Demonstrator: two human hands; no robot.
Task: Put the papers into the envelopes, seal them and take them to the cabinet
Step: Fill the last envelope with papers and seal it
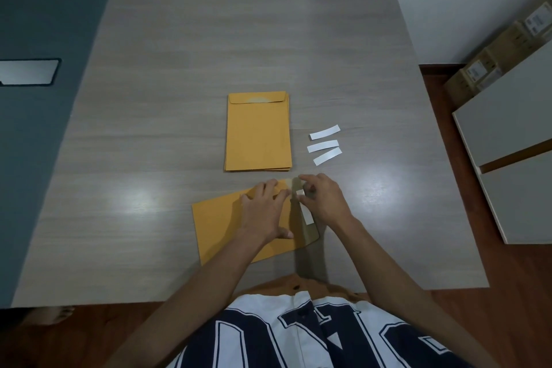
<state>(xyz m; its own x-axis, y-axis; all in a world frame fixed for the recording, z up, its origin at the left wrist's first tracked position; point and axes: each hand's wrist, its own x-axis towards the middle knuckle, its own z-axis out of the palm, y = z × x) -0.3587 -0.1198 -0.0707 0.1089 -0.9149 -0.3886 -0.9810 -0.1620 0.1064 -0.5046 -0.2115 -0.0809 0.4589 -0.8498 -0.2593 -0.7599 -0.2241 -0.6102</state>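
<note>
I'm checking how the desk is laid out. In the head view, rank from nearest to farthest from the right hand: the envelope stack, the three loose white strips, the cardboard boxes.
From the right hand:
1. White strips, just beyond it on the table.
2. Envelope stack, beyond and to the left.
3. Cardboard boxes, far right on the floor.

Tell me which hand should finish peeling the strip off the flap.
Right. The right hand already pinches the white strip at the flap; the left hand lies flat, pinning the envelope.
</note>
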